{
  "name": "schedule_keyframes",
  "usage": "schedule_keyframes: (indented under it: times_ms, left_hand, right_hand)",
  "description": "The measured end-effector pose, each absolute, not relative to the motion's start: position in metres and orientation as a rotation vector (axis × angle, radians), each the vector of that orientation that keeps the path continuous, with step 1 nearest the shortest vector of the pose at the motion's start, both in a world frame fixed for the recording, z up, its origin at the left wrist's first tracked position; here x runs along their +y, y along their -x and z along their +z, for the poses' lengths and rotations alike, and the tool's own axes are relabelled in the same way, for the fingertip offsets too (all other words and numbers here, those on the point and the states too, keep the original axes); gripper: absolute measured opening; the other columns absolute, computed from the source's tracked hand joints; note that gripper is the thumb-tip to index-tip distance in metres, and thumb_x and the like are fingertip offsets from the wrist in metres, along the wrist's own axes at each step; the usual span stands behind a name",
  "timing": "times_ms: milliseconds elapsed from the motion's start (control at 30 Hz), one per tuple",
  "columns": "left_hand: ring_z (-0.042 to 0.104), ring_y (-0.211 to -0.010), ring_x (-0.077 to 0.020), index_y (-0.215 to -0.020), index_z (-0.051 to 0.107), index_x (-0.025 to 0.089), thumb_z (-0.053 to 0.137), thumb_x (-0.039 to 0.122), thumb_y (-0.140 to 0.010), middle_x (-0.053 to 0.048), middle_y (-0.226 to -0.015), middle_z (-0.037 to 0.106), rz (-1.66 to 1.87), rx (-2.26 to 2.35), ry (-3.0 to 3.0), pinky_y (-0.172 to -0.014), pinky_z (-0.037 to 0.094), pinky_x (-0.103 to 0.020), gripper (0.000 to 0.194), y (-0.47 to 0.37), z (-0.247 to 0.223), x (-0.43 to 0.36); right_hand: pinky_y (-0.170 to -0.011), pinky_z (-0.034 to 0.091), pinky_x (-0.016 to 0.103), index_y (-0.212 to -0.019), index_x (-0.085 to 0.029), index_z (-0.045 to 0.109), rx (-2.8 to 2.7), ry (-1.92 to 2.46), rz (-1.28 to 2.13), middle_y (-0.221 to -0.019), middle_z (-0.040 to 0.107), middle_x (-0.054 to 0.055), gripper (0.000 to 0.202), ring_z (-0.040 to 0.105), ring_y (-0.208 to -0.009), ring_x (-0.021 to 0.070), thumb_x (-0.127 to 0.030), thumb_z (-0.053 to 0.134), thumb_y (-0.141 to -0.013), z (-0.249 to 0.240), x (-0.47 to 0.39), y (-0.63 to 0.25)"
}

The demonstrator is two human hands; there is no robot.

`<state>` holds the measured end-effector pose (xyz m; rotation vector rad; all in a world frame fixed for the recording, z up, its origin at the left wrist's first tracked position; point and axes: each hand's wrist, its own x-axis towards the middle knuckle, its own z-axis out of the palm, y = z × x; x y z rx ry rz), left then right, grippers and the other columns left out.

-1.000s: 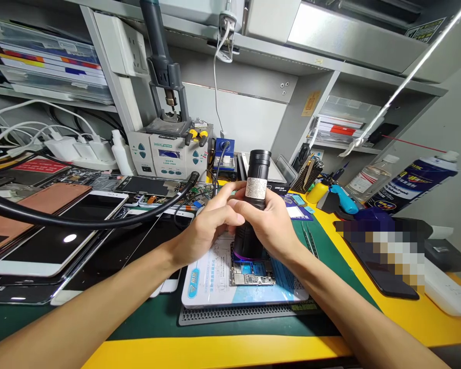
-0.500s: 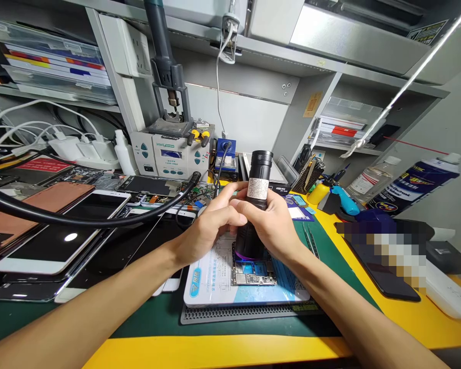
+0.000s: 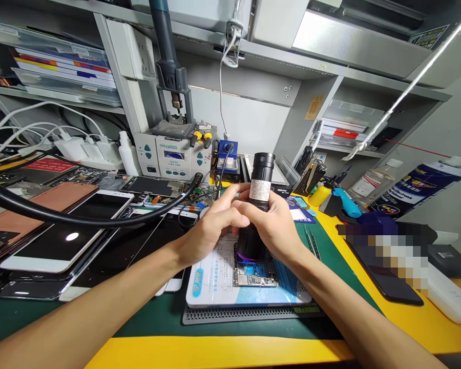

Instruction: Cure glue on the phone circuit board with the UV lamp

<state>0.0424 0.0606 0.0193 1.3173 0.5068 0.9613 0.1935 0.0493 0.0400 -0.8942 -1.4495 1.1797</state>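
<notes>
A black flashlight (image 3: 264, 169) with a white printed label stands nearly upright, its head down and glowing purple at the rim. My left hand (image 3: 218, 220) closes on it from the left, fingers behind the barrel and mostly hidden. From the right, my right hand (image 3: 274, 223) wraps round the barrel, its thumb across the front beside my left thumb. Right beneath the flashlight head lies a phone circuit board (image 3: 256, 279), partly covered by it and lit blue. The board rests on a white and blue printed pad (image 3: 215, 296); whether the flashlight touches the board I cannot tell.
Tweezers (image 3: 312, 241) lie on the green mat (image 3: 149, 325) at right. Several phones (image 3: 77, 230) crowd the left, crossed by a thick black hose (image 3: 100, 221). A soldering station (image 3: 174, 154) stands behind. Bottles and a blue spray can (image 3: 418, 184) stand at far right.
The whole view has shifted slightly to the right and down. Both hands and the flashlight keep the same pose over the circuit board.
</notes>
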Motion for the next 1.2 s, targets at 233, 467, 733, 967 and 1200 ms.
schedule_keyframes:
  times_ms: [233, 467, 733, 967, 1200]
  left_hand:
    - [0.041, -0.082, -0.0154, -0.141, 0.057, 0.030, 0.063, 0.029, -0.085, 0.000, -0.103, 0.060, 0.952, 0.498, -1.314, -0.072, 0.037, -0.029, 0.056, -0.0417, 0.0191, 0.0608]
    - [0.041, -0.082, -0.0157, -0.140, 0.058, 0.027, 0.063, 0.029, -0.083, -0.001, -0.107, 0.061, 0.970, 0.509, -1.343, -0.072, 0.037, -0.029, 0.057, -0.0430, 0.0233, 0.0591]
    - [0.042, -0.081, -0.0145, -0.139, 0.059, 0.027, 0.061, 0.028, -0.083, 0.001, -0.109, 0.061, 0.967, 0.513, -1.361, -0.071, 0.037, -0.028, 0.055, -0.0424, 0.0230, 0.0588]
    - [0.041, -0.080, -0.0135, -0.136, 0.059, 0.029, 0.062, 0.029, -0.084, 0.003, -0.102, 0.057, 0.969, 0.502, -1.361, -0.070, 0.038, -0.027, 0.052, -0.0428, 0.0232, 0.0585]
    - [0.041, -0.081, -0.0133, -0.138, 0.057, 0.029, 0.062, 0.029, -0.084, 0.003, -0.101, 0.056, 0.961, 0.493, -1.349, -0.070, 0.038, -0.026, 0.054, -0.0429, 0.0225, 0.0590]
  right_hand:
    - [-0.056, 0.058, 0.025, -0.088, -0.017, 0.068, -1.450, 0.891, 1.182, -0.068, 0.065, -0.008, 0.016, 0.065, -0.055, 0.0113, -0.022, 0.076, -0.101, 0.0396, 0.0499, -0.1920]
    - [-0.055, 0.058, 0.025, -0.091, -0.018, 0.067, -1.435, 0.913, 1.160, -0.066, 0.064, -0.009, 0.015, 0.065, -0.053, 0.0114, -0.024, 0.077, -0.101, 0.0385, 0.0495, -0.1933]
    - [-0.054, 0.057, 0.025, -0.090, -0.017, 0.068, -1.432, 0.905, 1.157, -0.066, 0.064, -0.009, 0.016, 0.065, -0.053, 0.0112, -0.024, 0.077, -0.101, 0.0388, 0.0499, -0.1930]
    - [-0.054, 0.058, 0.024, -0.090, -0.017, 0.067, -1.418, 0.890, 1.173, -0.065, 0.064, -0.010, 0.015, 0.065, -0.053, 0.0109, -0.020, 0.077, -0.100, 0.0392, 0.0495, -0.1930]
    - [-0.054, 0.058, 0.024, -0.090, -0.017, 0.068, -1.412, 0.865, 1.185, -0.066, 0.064, -0.010, 0.014, 0.065, -0.052, 0.0104, -0.019, 0.077, -0.101, 0.0374, 0.0493, -0.1929]
